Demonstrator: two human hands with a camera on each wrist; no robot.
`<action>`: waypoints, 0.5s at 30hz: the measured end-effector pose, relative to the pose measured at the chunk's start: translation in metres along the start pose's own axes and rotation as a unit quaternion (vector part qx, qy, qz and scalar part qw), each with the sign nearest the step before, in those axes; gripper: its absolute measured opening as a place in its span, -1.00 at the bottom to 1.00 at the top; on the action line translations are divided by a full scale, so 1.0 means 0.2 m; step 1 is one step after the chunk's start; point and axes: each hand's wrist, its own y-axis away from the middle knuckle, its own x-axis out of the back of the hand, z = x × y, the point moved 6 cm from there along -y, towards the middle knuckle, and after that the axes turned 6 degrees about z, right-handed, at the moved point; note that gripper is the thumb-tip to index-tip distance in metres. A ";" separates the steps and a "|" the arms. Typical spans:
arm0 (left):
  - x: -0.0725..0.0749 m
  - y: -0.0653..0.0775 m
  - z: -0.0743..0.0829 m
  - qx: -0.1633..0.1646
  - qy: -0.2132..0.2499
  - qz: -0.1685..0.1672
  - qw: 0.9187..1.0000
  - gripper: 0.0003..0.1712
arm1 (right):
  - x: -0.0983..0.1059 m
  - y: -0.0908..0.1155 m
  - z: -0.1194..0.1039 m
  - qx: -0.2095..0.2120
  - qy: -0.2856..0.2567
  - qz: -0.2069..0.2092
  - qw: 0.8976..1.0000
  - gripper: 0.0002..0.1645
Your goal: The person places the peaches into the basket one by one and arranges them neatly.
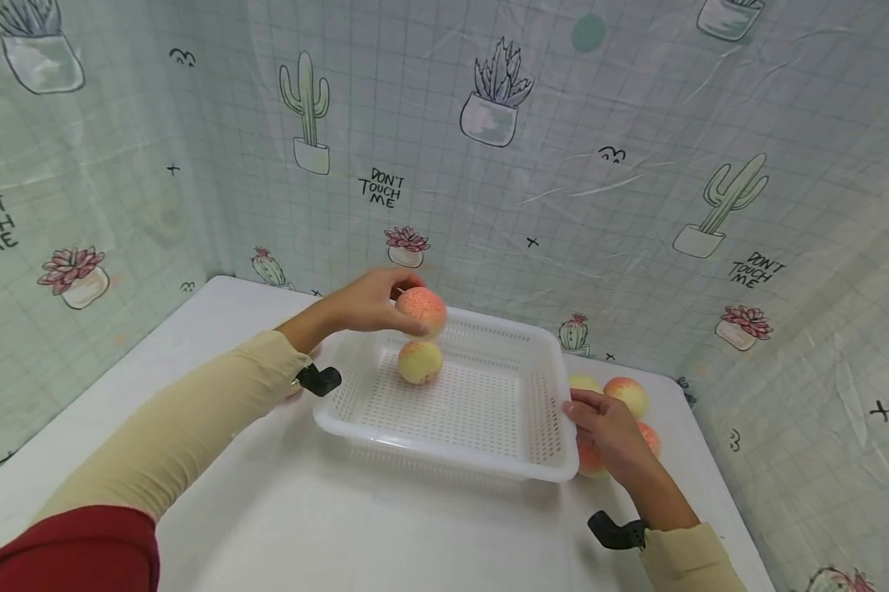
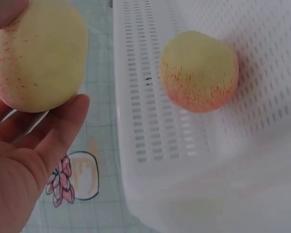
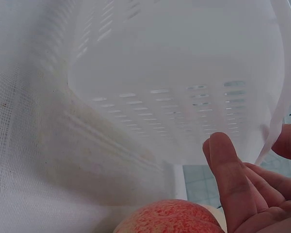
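Observation:
My left hand (image 1: 363, 304) grips a pink-and-yellow peach (image 1: 423, 308) over the far left part of a white perforated plastic basket (image 1: 444, 448). In the left wrist view, the fingers curl under this peach (image 2: 43, 58), and part of the thumb shows at its top. A second peach (image 1: 419, 363), yellow with a red-speckled side, lies inside the basket. At the basket's right end, my right hand (image 1: 610, 427) holds the rim. Its fingers (image 3: 225, 165) lie along the outside wall in the right wrist view, with the thumb at the rim's other side.
Several peaches (image 1: 627, 396) lie on the white table (image 1: 281, 510) right of the basket, some partly hidden by the right hand. Slivers of peach (image 1: 294, 395) show behind the left wrist. A cactus-patterned curtain (image 1: 414, 107) hangs along the table's back and sides.

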 end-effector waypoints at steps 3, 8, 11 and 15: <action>-0.03 -0.03 0.00 -0.003 -0.006 -0.006 1.000 -0.25 | 0.00 0.00 0.00 -0.002 -0.001 -0.001 1.000 -0.30; -0.08 -0.07 -0.01 -0.001 -0.016 -0.017 1.000 -0.26 | 0.00 0.00 0.00 -0.001 0.003 -0.004 1.000 -0.31; -0.11 -0.09 -0.02 0.005 -0.017 -0.023 1.000 -0.25 | 0.00 0.00 0.00 -0.001 0.004 -0.005 1.000 -0.32; -0.15 -0.12 -0.04 0.009 -0.019 -0.026 0.999 -0.25 | 0.00 0.00 0.00 -0.002 0.003 -0.006 1.000 -0.32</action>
